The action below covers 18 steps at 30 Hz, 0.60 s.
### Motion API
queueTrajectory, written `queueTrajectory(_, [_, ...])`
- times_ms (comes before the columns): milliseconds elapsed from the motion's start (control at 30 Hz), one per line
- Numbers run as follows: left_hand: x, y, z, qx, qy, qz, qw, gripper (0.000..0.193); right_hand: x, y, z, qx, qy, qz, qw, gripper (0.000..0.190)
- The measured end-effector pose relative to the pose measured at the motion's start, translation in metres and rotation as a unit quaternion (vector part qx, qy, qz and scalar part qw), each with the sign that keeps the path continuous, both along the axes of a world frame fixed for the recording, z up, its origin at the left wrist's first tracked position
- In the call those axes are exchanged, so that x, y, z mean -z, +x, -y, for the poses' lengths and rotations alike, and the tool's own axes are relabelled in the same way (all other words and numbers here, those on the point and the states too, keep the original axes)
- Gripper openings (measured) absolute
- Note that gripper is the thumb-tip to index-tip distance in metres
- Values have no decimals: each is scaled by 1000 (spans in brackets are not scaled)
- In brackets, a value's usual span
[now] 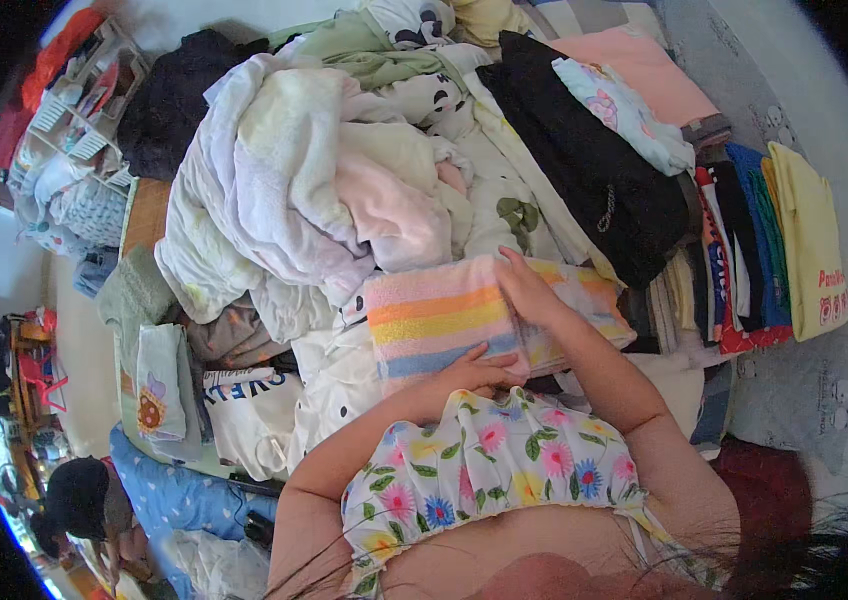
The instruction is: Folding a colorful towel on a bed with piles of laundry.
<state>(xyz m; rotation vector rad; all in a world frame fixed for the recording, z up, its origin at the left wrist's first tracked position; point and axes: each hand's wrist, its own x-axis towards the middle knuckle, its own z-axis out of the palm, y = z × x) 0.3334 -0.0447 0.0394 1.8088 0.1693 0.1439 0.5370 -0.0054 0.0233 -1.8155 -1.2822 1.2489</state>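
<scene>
A folded terry towel (439, 315) with pink, orange, yellow and blue stripes lies in front of my chest. My left hand (478, 369) rests across its near right corner, fingers slightly apart. My right hand (527, 289) lies along the towel's right edge, its fingertips at the far corner; how far the fingers reach under the fold is hidden. To the right of it, partly behind my right forearm, is another striped, patterned cloth (581, 307). Beyond the towel, a large heap of pale fleece blanket (304, 172) is bunched up.
Folded black trousers (581, 172) and a row of folded shirts (754, 247) sit at the right. A pink folded cloth (641, 71) lies behind them. Printed garments (251, 412) are at the left, near a white basket (86, 124). Another person (86, 502) bends at lower left.
</scene>
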Motion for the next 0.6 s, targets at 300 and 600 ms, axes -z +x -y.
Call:
queueTrajectory(300, [-20,-34,-52,-421,301,14,856,39,-28,-30,32,-144,14,335,931,77])
queueTrajectory(600, [10,-76,-129,-350,-145,-97,920,40,-4,-16,37,-81,62,239,966,68])
